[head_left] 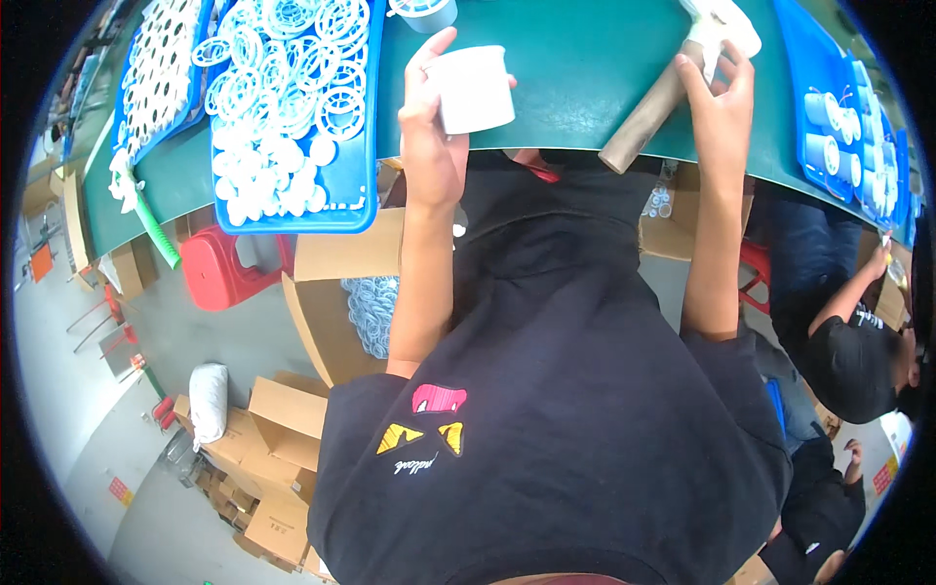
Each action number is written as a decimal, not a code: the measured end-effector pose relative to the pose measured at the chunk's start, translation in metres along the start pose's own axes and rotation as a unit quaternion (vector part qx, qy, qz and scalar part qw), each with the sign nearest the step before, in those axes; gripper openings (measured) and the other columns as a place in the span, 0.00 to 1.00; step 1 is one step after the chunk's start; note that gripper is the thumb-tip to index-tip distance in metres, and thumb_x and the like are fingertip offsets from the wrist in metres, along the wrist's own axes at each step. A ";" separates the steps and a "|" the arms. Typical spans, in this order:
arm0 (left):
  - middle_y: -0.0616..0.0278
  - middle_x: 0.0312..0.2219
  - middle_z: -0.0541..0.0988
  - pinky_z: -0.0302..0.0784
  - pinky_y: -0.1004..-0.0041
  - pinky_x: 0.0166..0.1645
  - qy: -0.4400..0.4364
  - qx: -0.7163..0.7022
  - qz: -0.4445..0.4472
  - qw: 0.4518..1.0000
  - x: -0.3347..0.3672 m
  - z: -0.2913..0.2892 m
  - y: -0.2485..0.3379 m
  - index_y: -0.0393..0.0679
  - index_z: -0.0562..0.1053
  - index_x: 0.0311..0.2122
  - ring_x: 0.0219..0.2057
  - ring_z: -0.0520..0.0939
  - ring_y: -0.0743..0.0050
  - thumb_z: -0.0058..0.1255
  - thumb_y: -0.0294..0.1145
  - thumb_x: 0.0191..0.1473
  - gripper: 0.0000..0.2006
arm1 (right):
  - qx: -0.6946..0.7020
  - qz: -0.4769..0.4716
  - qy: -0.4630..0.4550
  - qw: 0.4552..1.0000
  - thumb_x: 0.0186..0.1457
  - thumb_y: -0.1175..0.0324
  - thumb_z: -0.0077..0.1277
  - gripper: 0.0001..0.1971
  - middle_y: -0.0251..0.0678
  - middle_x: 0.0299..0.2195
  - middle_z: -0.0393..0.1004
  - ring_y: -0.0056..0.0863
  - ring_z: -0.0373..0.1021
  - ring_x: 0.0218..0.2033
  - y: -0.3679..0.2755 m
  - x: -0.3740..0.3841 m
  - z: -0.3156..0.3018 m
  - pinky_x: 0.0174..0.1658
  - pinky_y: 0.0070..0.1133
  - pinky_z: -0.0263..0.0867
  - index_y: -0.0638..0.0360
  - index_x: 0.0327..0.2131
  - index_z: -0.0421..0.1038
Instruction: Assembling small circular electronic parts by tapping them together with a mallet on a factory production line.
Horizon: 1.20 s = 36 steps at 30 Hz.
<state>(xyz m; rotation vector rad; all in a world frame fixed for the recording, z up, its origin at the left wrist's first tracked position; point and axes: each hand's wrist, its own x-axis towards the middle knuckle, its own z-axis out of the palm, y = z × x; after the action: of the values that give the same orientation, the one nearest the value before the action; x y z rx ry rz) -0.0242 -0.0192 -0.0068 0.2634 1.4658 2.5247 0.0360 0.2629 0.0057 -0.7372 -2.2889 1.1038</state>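
Note:
My left hand [432, 132] is closed round a white plastic cup-shaped part [476, 90], held above the green table near its front edge. My right hand [723, 117] is at the upper end of a mallet [643, 119], its thumb and fingers bent about the place where the brown handle meets the white, wrapped-looking head. The handle slants down to the left, its end over the table's edge. Just beyond my left hand stands another round white part [425, 14] with a spoked ring on top.
A blue tray [363, 195] of white spoked rings [292, 68] and small white caps [268, 180] lies left. Another blue tray [814, 174] at right carries white cylindrical parts. A red stool [229, 268] and open cardboard boxes [336, 249] are below. Other people [853, 361] are at the right.

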 end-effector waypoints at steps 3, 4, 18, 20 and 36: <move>0.40 0.39 0.80 0.72 0.53 0.58 -0.013 -0.017 -0.010 1.000 0.003 -0.011 -0.001 0.27 0.58 0.66 0.44 0.81 0.46 0.32 0.48 0.65 0.35 | -0.060 -0.072 0.044 0.995 0.58 0.57 0.64 0.31 0.51 0.54 0.72 0.41 0.70 0.56 0.000 -0.005 0.005 0.58 0.33 0.67 0.64 0.60 0.68; 0.40 0.39 0.80 0.72 0.53 0.58 -0.024 -0.044 -0.001 0.999 0.004 -0.015 -0.001 0.26 0.58 0.66 0.43 0.81 0.47 0.32 0.49 0.65 0.35 | -0.058 -0.075 0.046 0.994 0.58 0.57 0.64 0.31 0.51 0.54 0.72 0.41 0.70 0.56 -0.006 -0.007 0.005 0.58 0.33 0.67 0.64 0.60 0.68; 0.59 0.51 0.76 0.72 0.66 0.61 -0.072 0.226 -0.029 0.971 -0.010 0.047 0.005 0.37 0.72 0.56 0.54 0.77 0.67 0.69 0.25 0.46 0.30 | 0.091 -0.207 -0.244 0.943 0.53 0.59 0.68 0.38 0.47 0.51 0.69 0.42 0.75 0.41 -0.084 -0.060 0.006 0.43 0.31 0.74 0.61 0.64 0.63; 0.59 0.49 0.76 0.72 0.67 0.59 -0.130 0.273 0.035 0.952 -0.008 0.053 0.000 0.37 0.73 0.54 0.52 0.78 0.66 0.66 0.24 0.47 0.27 | 0.056 -0.167 -0.247 0.953 0.51 0.60 0.68 0.36 0.48 0.49 0.72 0.48 0.76 0.44 -0.082 -0.059 -0.006 0.46 0.34 0.74 0.63 0.61 0.66; 0.54 0.53 0.77 0.70 0.67 0.62 -0.083 0.329 0.012 0.941 0.007 0.016 -0.011 0.33 0.72 0.58 0.55 0.77 0.67 0.55 0.27 0.65 0.18 | -0.233 -0.218 0.114 0.941 0.58 0.51 0.63 0.29 0.50 0.52 0.76 0.47 0.73 0.53 0.100 0.110 -0.165 0.58 0.34 0.67 0.62 0.55 0.74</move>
<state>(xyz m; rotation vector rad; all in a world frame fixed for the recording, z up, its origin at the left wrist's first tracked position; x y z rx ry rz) -0.0257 0.0013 -0.0079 0.5782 2.1863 1.8789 0.0845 0.4770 0.0368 -0.4525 -2.3652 0.2614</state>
